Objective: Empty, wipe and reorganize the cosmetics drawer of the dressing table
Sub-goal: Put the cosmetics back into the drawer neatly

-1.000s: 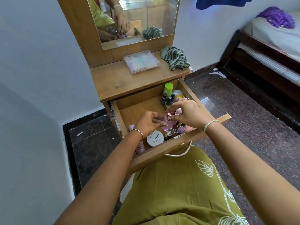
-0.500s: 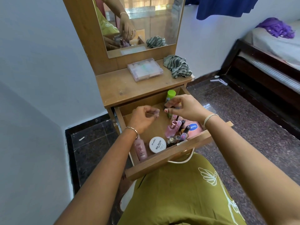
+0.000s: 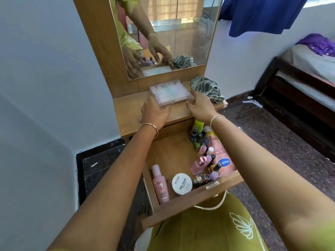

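Lifting out of the drawer (image 3: 172, 147), left hand (image 3: 155, 112) and right hand (image 3: 200, 106) now touching clear box (image 3: 169, 92), both unclenched.

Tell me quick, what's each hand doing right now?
Left hand: open, resting against the near-left corner of the clear flat plastic box.
Right hand: open, straight fingers at that box's right edge.

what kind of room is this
Most likely a bedroom: a wooden dressing table with a mirror stands against the wall, its open drawer holds cosmetics, and a bed sits at the right.
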The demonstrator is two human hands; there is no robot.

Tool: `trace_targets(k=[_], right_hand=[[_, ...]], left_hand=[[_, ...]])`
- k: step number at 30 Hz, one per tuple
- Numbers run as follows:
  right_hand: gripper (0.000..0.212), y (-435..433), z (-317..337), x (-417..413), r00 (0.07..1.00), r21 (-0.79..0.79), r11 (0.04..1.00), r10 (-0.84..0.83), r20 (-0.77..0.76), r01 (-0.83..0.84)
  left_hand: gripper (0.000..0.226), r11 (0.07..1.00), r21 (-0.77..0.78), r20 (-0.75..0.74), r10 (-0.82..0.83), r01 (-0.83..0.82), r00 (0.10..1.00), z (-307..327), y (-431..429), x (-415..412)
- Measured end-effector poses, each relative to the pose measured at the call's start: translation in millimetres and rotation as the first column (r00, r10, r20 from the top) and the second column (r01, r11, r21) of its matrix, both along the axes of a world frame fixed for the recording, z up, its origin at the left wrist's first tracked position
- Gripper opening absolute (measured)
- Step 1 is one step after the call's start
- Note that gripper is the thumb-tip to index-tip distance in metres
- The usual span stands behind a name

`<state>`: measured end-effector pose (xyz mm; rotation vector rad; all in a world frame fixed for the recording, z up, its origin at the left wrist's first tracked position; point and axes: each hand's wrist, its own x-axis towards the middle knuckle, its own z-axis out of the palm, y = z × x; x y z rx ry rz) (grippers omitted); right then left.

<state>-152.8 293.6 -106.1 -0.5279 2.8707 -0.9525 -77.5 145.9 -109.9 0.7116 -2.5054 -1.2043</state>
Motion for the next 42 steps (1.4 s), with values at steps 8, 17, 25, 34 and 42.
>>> trace_targets(k=[8,17,25,34,42], right_hand=[[0.036,-20.5,-9.4,-4.8,0.989,-0.027,0.996,-0.093,-0.112,0.09],[0.041,-18.4,-5.9,-4.0,0.978,-0.055,0.979,-0.198,-0.07,0.194],[0.024,-0.1,2.6,29.9,0.944,-0.29,0.906,-0.33,-0.024,0.309],[0.011,15.3,8.8,101.2,0.904,-0.586,0.697,-0.391,0.173,0.413],[0.042,40.6,0.3,148.8,0.903,-0.685,0.593,-0.217,0.371,0.424]], left_hand=[[0.056,0.99,-0.141,0.017,0.01,-0.008,1.0,-18.4,0.8,-2.3],[0.042,0.989,0.132,-0.085,0.085,-0.073,0.993,-11.8,1.2,0.5],[0.03,0.944,0.306,-0.233,0.202,-0.125,0.951,0.5,16.7,30.9],[0.022,0.813,0.577,-0.255,0.266,-0.074,0.93,6.7,25.7,88.2],[0.043,0.515,0.856,-0.181,0.211,0.048,0.96,-7.6,26.7,143.4]])
